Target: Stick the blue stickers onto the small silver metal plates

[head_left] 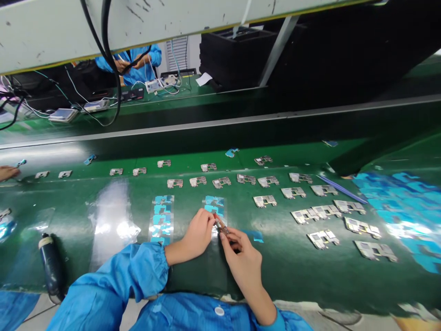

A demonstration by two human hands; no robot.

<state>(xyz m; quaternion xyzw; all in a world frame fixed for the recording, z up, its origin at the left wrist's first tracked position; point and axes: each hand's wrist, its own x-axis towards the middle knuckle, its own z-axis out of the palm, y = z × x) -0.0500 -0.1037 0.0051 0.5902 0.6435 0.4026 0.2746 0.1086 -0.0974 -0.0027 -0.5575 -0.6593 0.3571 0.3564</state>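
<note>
a: what are the hands at right now

b: the right hand point(244, 263) pinches a small metal part point(221, 226) with a reddish end, thumb and fingers closed narrow on it, and the left hand point(197, 231) is curled in tight against that reddish end, though from up here i can't tell if it grips or only touches

a: where is that part sitting

b: held in the air just over a clear film strip point(215, 232) with blue pads point(214, 204) on it, near the front of the green worktop point(292, 280), and a second strip of blue pads point(161, 218) lies just to its left

a: what's around them

b: rows of silvery metal frames point(264, 201) spread across the worktop to the right and further back, a slim blue stick point(341, 189) lies beside them, a wide sheet of blue pads point(396, 202) covers the far right, and a black bottle with a pale cap point(51, 262) lies over on the left

a: anybody else nearby

b: yes, someone else's hand point(7, 173) comes in at the far left edge beside the frames, and across the line a co-worker in a blue smock point(129, 64) works with cables over wired grey devices point(154, 85)
</note>
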